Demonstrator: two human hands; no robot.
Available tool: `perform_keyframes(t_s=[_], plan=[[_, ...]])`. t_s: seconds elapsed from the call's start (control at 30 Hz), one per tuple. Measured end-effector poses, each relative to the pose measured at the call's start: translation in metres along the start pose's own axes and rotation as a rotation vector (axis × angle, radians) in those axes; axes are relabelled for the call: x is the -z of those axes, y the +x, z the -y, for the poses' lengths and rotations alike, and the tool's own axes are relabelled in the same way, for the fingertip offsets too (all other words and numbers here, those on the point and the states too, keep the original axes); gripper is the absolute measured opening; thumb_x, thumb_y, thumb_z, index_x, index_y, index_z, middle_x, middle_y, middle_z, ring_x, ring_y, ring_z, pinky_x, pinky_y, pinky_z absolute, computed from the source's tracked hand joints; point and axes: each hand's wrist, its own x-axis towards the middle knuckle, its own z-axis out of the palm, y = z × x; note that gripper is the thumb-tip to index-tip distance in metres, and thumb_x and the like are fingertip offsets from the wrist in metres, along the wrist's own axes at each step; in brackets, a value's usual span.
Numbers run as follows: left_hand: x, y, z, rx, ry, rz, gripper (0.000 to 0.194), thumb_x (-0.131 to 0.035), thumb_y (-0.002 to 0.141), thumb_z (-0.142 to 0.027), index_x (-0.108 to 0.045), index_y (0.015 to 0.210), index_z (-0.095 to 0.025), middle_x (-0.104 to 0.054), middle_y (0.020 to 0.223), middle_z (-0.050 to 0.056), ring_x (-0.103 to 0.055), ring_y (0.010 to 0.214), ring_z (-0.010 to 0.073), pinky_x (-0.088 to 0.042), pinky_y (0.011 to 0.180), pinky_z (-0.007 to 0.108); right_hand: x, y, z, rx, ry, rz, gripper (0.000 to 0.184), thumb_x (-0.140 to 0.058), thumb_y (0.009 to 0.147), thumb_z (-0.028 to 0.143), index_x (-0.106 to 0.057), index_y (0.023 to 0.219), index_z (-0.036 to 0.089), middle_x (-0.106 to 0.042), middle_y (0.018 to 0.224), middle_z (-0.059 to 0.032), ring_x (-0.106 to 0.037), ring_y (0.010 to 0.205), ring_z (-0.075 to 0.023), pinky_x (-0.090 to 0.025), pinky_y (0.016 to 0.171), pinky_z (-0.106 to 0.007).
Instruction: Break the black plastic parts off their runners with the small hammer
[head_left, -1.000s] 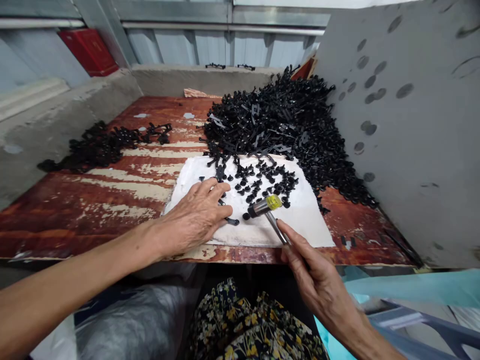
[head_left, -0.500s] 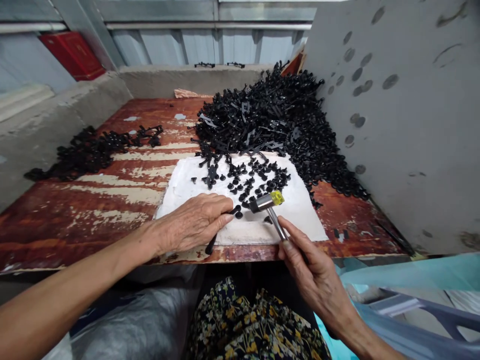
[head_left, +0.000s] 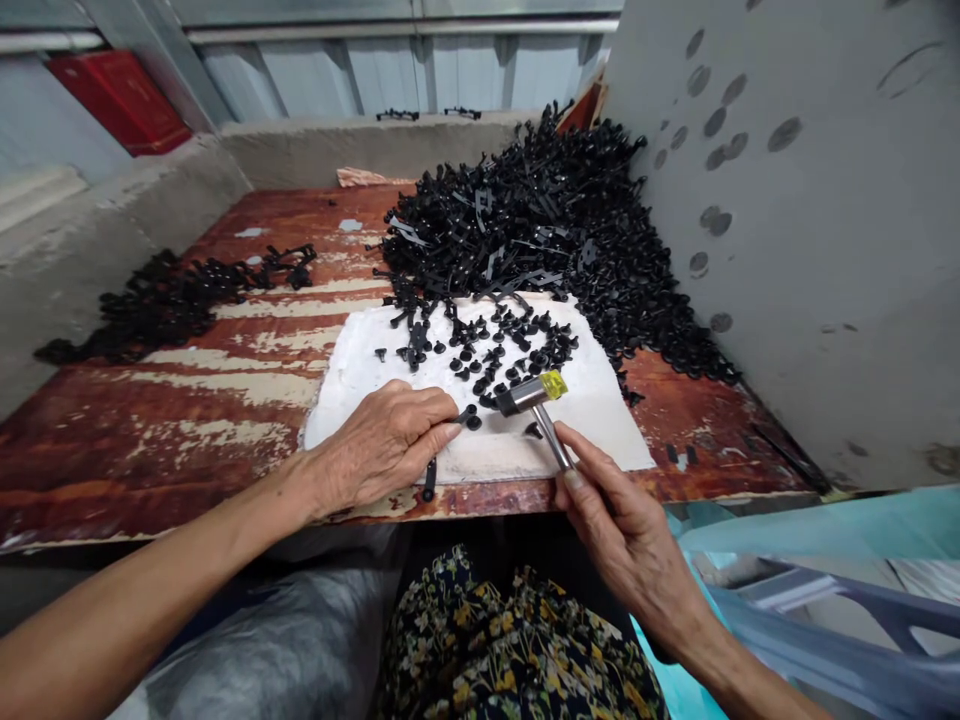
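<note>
My left hand (head_left: 401, 435) is closed on a black plastic part (head_left: 430, 482), whose arms stick out below the thumb and past the fingertips. It rests on the white cloth (head_left: 585, 445) near the table's front edge. In my right hand (head_left: 611, 510) is a small mallet (head_left: 532, 394) with a metal head, one black face and one yellow face. The mallet head hangs just right of my left fingertips, its black face toward them. Small black round-headed plugs (head_left: 491, 355) lie scattered on the cloth beyond both hands.
A big heap of black plastic parts (head_left: 517, 215) covers the table's back right. A smaller pile (head_left: 172, 300) lies at the left by the concrete ledge (head_left: 187, 190). A grey panel (head_left: 817, 250) closes off the right side. A red box (head_left: 120, 100) stands on the ledge.
The whole view has shifted slightly. The arm of the black part below my left thumb has swung a little. Both hands keep their holds, the mallet staying close to the left fingertips.
</note>
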Motion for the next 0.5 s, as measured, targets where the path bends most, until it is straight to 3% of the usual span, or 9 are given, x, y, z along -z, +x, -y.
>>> perform_keyframes(t_s=[0.5], plan=[[-0.0030,-0.0011,-0.0007,0.028,-0.043,0.017,0.034,-0.033,0.101,-0.031,-0.058,0.082,-0.018,-0.062,0.076,0.001,-0.057,0.072,0.0150,-0.037,0.075,0.032,0.0002,0.0002,-0.0012,0.018,0.002,0.003,0.044,-0.045,0.096,0.022,-0.055,0.139,0.024,-0.073,0.092,-0.0062,-0.068,0.078,-0.0182,-0.058,0.067,-0.031]])
